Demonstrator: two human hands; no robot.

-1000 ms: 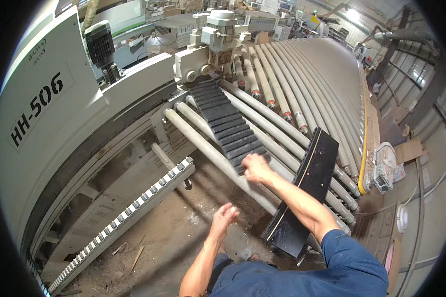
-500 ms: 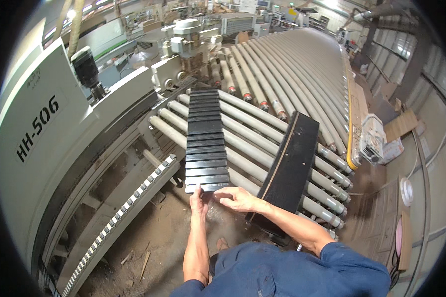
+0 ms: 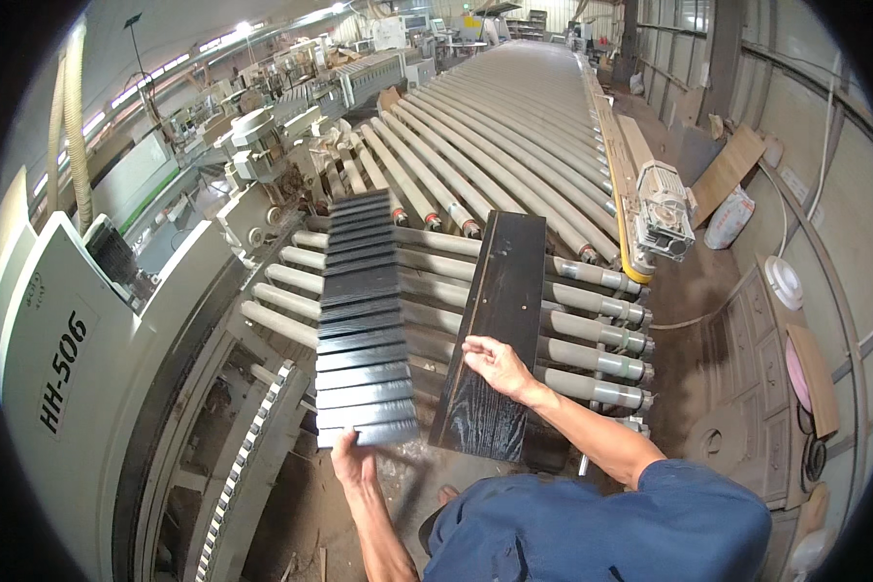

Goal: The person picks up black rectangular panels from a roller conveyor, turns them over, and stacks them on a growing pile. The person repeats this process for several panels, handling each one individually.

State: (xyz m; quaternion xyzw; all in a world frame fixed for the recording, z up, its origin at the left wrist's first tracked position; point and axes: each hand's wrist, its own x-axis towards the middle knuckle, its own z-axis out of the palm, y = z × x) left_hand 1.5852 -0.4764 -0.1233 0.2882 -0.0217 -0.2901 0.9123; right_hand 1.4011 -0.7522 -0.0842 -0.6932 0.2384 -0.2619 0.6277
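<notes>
From the head view, I have the left hand (image 3: pixel 353 456) clamped on the near end of the grooved panel (image 3: pixel 362 315), which stretches ahead of it over the rollers (image 3: pixel 592 388). The right hand (image 3: pixel 500 369), loosely open, is above the black board (image 3: pixel 500 301); contact I can't tell. I'd keep the panel level.
</notes>
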